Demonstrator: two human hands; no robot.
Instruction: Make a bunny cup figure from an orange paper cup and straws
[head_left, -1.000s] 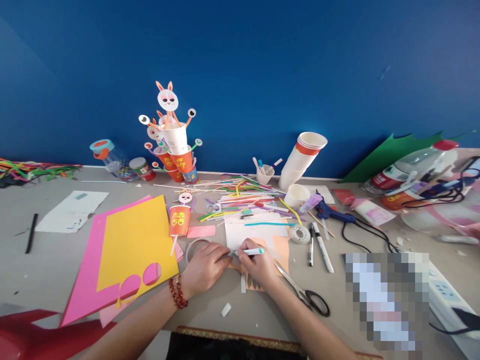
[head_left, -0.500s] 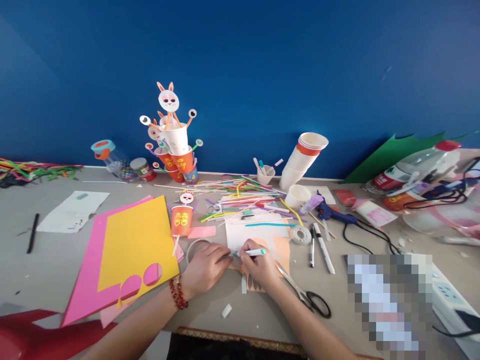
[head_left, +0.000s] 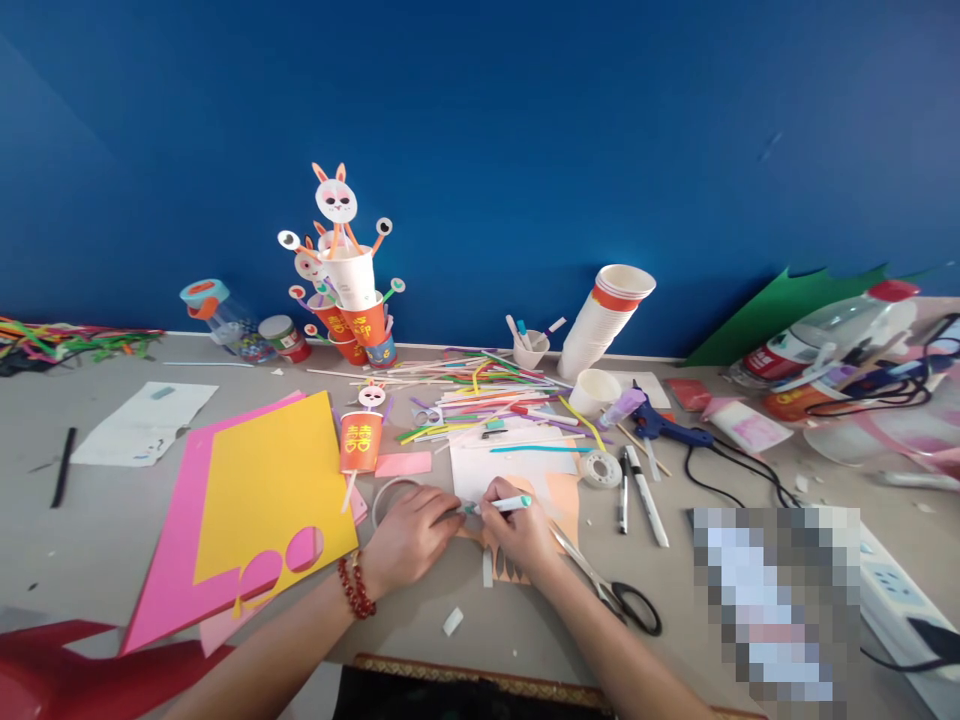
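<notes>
My right hand (head_left: 517,530) grips a white marker (head_left: 508,504) with a teal end, its tip pointing left toward my left fingertips. My left hand (head_left: 416,537) lies on the desk, its fingers closed and pressing down by the marker's tip. What they hold there is too small and covered to make out. A ring-shaped tape roll (head_left: 379,500) shows partly behind the left hand. Under and beside my right hand lies a cut sheet of peach paper (head_left: 564,500). Beside my right forearm rest scissors (head_left: 600,584). An orange paper cup (head_left: 360,442) with a bunny face stands beyond my left hand.
Yellow paper (head_left: 262,480) on pink sheets lies left. Behind are scattered straws (head_left: 495,385), stacked bunny cups (head_left: 352,278) and a leaning stack of white cups (head_left: 607,320). At right lie two pens (head_left: 646,495), a blue glue gun (head_left: 667,428) and a power strip (head_left: 892,590).
The view has shifted very slightly. Both hands and the marker stay in practically the same place.
</notes>
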